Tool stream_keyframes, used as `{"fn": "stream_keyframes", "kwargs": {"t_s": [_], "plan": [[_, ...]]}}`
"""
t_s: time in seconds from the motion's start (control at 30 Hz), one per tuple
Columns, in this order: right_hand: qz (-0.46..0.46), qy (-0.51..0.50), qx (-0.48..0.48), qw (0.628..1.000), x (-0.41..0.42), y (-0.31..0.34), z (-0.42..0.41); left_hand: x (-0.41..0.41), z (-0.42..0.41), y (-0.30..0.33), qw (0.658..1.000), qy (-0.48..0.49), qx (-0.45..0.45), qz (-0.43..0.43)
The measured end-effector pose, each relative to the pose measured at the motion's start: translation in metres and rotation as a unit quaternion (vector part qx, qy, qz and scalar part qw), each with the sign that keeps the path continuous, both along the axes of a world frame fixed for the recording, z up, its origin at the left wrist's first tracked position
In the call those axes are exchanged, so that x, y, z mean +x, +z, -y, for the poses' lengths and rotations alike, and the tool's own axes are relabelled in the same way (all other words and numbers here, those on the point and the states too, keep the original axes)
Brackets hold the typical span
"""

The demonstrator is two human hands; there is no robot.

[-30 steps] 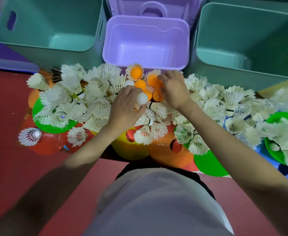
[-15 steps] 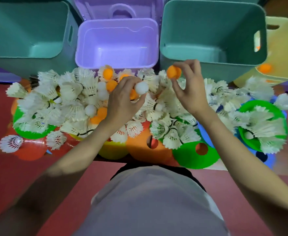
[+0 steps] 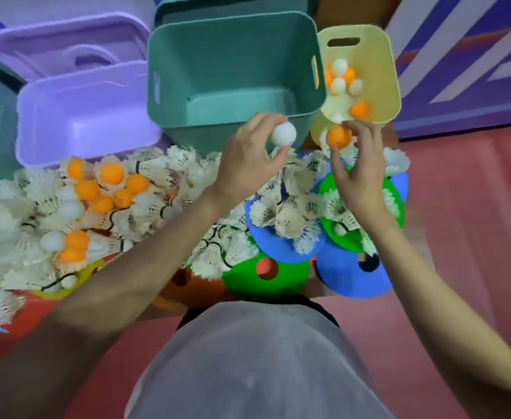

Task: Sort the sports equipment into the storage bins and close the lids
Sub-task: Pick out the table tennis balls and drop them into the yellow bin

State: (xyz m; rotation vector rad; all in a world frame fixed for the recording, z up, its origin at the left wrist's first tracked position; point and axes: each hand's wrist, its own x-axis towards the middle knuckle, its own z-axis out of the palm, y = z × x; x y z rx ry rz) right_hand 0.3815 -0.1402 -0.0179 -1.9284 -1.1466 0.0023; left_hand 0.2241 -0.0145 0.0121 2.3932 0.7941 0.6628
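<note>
Pinching one smooth white plastic ball, left hand; right hand fingers gripping one orange ball beside pale yellow bin holding seven-odd balls.

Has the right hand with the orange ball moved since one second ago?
Yes. The right hand lifted the orange ball off the pile and carried it rightward, past the green bin, to the yellow bin.

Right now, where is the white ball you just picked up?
In the head view, the white ball is pinched in the left hand, raised before the teal bin's near wall, left of the orange ball in the right hand.
</note>
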Motion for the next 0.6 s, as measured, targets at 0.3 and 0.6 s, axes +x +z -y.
{"fn": "stream_keyframes", "kwargs": {"t_s": [0.3, 0.6], "plan": [[-0.014, -0.075, -0.023, 0.997, 0.106, -0.004, -0.016, 0.146, -0.025, 0.009, 0.995, -0.056, 0.039, -0.074], [-0.014, -0.031, -0.061, 0.998, 0.107, -0.011, -0.034, 0.133, -0.037, 0.001, 0.996, -0.035, 0.047, -0.071]]}}
